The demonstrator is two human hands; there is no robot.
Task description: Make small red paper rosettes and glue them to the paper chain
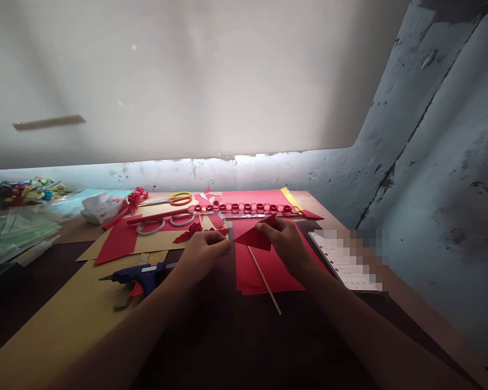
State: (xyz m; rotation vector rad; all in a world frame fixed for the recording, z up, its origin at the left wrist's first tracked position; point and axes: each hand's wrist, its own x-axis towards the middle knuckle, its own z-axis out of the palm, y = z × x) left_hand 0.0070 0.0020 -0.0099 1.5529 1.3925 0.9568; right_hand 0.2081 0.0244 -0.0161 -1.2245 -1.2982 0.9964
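In front of me my right hand (pixel 281 241) pinches a pointed piece of folded red paper (pixel 255 238) between thumb and fingers. My left hand (pixel 205 252) is closed at the paper's left tip, thumb and forefinger pressed together there. Below the paper lies a thin wooden stick (pixel 265 280), slanting across a stack of red paper sheets (pixel 248 273). Just beyond my left hand are red paper flower pieces (pixel 194 229). A dark blue glue gun (pixel 146 274) with an orange trigger rests to the left of my left forearm.
Scissors with yellow handles (pixel 180 199) and white-handled scissors (pixel 151 226) lie at the back left. Behind my hands stretches a chain of red paper loops (pixel 248 208). A phone (pixel 345 262) is on the right. Plastic bags (pixel 18 230) sit far left, and yellow card (pixel 77 309) spreads nearby.
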